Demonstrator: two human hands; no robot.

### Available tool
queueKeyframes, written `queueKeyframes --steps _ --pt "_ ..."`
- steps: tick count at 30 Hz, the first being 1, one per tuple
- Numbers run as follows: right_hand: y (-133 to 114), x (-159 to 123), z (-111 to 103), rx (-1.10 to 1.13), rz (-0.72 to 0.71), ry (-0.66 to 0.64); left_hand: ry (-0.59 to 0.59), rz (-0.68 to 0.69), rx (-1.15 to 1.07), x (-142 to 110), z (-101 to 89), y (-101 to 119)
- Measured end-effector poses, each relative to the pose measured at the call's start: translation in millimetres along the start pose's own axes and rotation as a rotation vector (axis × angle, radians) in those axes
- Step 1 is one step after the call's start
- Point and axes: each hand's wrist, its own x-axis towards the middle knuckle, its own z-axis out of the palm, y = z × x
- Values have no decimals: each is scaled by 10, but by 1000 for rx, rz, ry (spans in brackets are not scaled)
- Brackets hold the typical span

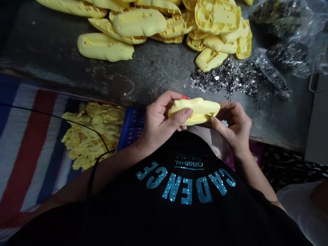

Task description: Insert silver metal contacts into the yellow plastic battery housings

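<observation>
The fingers of my left hand (161, 121) and right hand (234, 130) clamp a yellow plastic shell (197, 109) just over the table edge, hiding part of its underside, while more yellow shells (139, 22) and small metal bits (225, 77), too small to make out, lie on the dark worn table (64, 44).

The plastic shell (194, 111) between the left hand (164, 121) and right hand (233, 126) is pale yellow. Below the hands, the black shirt (184, 147) carries sparkly turquoise letters (187, 190). Left of them, a blanket (28, 150) shows red, white and navy stripes.
</observation>
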Motion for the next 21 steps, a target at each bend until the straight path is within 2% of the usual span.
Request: queueKeyframes --steps 2,3,7,10,11,13,15,17,19,21 --pt "-45 82 -56 104 78 -141 70 49 76 32 -31 40" --pt "-83 143 -92 118 90 -198 47 66 124 55 -51 72" --pt "-250 425 -153 64 16 -350 -193 127 326 176 -109 232" --pt "-275 511 -35 237 88 -521 -216 81 288 222 -129 304" --pt "-255 494 31 328 147 -506 -195 49 215 215 -139 299" --pt "-185 397 185 507 255 -369 -162 -12 56 158 -166 234" --pt "-103 248 340 640 313 -218 -204 -106 -47 54 -199 95" --pt "-42 102 444 702 352 -144 -283 -267 -95 -74 -235 -84" --pt "-18 16 441 673 374 -181 -251 -355 -127 -191 -281 -245" --pt "-14 31 319 497 320 -279 -126 -338 -158 -266 -343 -330"
